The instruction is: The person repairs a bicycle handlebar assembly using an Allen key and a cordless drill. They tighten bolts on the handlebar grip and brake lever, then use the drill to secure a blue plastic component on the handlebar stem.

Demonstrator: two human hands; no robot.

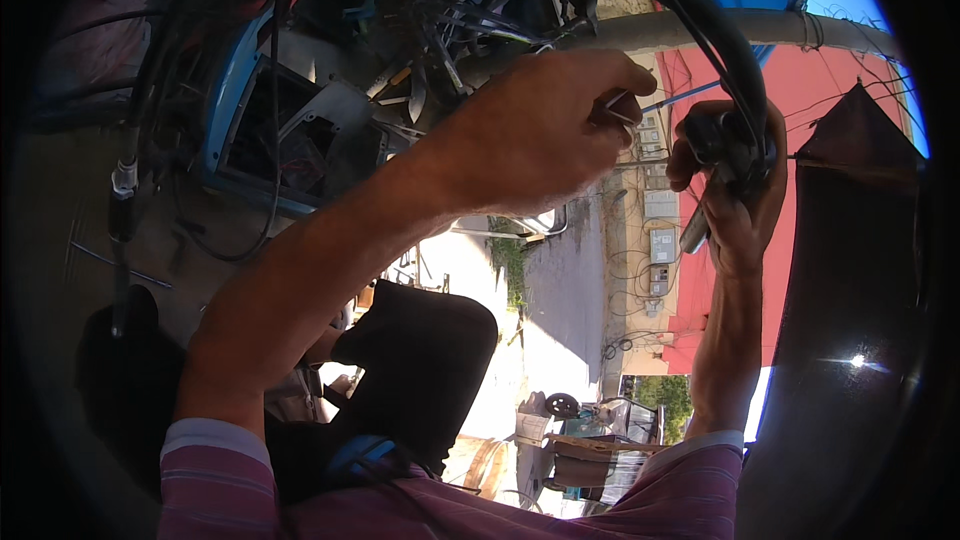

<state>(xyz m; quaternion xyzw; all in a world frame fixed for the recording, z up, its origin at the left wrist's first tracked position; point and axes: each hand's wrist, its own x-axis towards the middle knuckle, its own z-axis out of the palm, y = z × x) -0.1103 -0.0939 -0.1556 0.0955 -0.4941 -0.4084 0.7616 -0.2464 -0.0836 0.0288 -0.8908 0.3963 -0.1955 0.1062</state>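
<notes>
My left hand (560,120) reaches across the middle with its fingers curled closed. A small piece with a pale, shiny edge (622,112) shows between thumb and fingers; its kind is not clear. To the right, my right hand (750,215) is wrapped round a dark clamp-like fitting (715,135). Thick black cables (735,40) run down into the fitting from above. A short grey metal rod (693,230) sticks out below the fingers of that hand. The two hands are apart, with the left one beside the fitting.
A blue frame with a dark opening (275,130) and hanging black cables stand at left. Tangled metal parts (450,40) lie at the top. A grey pole (650,32) crosses behind the hands. Beyond are a red wall (700,310), a dark awning (850,240) and a parked vehicle (600,450).
</notes>
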